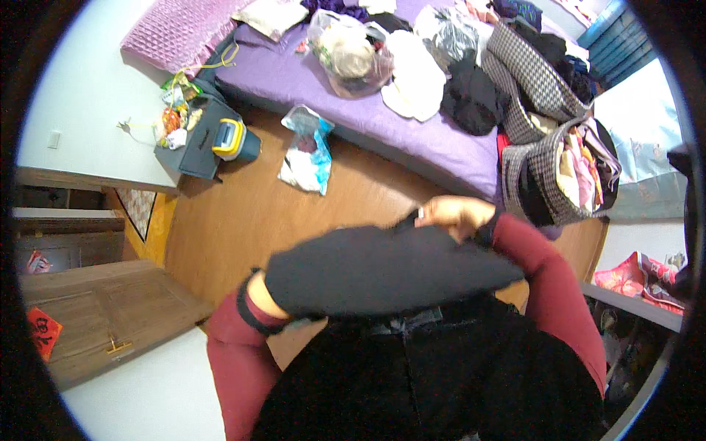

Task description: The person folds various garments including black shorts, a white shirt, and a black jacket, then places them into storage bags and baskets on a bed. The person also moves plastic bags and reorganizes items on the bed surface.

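Note:
A black cloth garment [375, 270] stretches between my two arms in front of my body. My right hand [455, 215] pinches its upper edge near the right end, with thumb and fingers closed on the fabric. The left forearm reaches into or behind the garment at its left end, so that only the wrist shows and my left hand is hidden by the cloth. Both arms wear dark red sleeves with black bands at the wrists.
A purple-covered bed [358, 116] bears bags and clothes. Houndstooth storage bags [557, 171] stand at right. On the wooden floor lies a plastic bag [306, 157]. A yellow-rimmed bin [237, 140] stands beside a dark nightstand [196, 146]; a wooden door [110, 308] is at lower left.

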